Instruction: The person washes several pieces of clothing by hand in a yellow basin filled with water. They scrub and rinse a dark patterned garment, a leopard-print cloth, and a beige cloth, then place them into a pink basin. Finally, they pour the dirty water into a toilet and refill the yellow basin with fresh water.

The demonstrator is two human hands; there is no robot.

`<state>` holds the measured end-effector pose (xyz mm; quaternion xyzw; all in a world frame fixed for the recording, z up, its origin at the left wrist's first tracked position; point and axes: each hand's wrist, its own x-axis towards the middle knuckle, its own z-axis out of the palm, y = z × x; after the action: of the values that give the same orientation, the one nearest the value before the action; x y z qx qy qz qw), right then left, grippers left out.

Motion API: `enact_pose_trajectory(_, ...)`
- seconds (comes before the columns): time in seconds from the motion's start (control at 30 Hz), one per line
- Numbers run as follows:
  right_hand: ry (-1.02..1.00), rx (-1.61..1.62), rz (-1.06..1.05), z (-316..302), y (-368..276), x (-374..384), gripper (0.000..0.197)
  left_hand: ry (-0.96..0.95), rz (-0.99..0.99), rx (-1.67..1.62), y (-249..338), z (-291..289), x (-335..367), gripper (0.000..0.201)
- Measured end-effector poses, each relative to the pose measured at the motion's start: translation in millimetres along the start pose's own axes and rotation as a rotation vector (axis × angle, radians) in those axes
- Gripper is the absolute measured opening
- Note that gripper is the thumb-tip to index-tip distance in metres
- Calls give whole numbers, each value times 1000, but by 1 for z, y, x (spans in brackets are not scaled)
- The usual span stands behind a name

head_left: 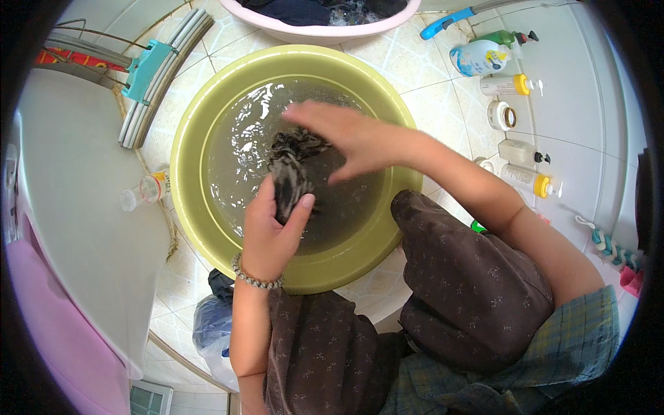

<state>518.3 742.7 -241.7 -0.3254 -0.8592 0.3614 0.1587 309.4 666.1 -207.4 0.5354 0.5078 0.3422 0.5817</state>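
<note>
While the left hand point(273, 225) pinches a wet, dark patterned cloth point(292, 173) between thumb and fingers, the right hand point(346, 138) is spread over the cloth's far end, thumb well apart from the fingers. Right hand is slightly blurred; can't tell whether it touches the cloth. Cloth is bunched up, inside the rim of the round olive-green basin point(188, 166), roughly mid-basin. Can't tell if its underside dips into the water.

Basin holds murky grey water point(235, 152), bright glare on its left part. Beaded bracelet point(257, 278) on the left wrist, over the basin's near-left rim. Person's knees, in brown printed trousers point(477, 297), are at the near side of the basin.

Around the basin: pink tub point(321, 32) with dark clothes point(294, 10) just beyond it; mop point(146, 72) with a teal clamp, far left; clear plastic container point(152, 187) just left; translucent bag point(211, 321) near left. Right of the basin, a row of bottles along the wall: blue-and-white bottle point(478, 57) at the far end, then a yellow-collared pump bottle point(503, 85), open-topped jar point(498, 115), black-topped pump bottle point(517, 151). Blue handle point(446, 24) lies beyond the basin, to the right.
</note>
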Motion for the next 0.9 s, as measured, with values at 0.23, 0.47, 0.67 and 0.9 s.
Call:
enact_pose_trajectory(0.23, -135, 740, 194, 75, -10, 2, 66, -126, -81, -507, 44, 6, -4, 37)
enact_pose_trajectory(0.47, 137, 703, 421, 97, 27, -11, 31, 156, 6, -691, 29, -26, -3, 30)
enact_pose_trajectory(0.67, 230, 1105, 603, 41, 15, 1, 40, 733, -347, -851, -32, -40, -10, 32)
enact_pose_trajectory(0.9, 289, 1566, 491, 6, -28, 12, 50, 463, -623, -779, -92, -5, -3, 38)
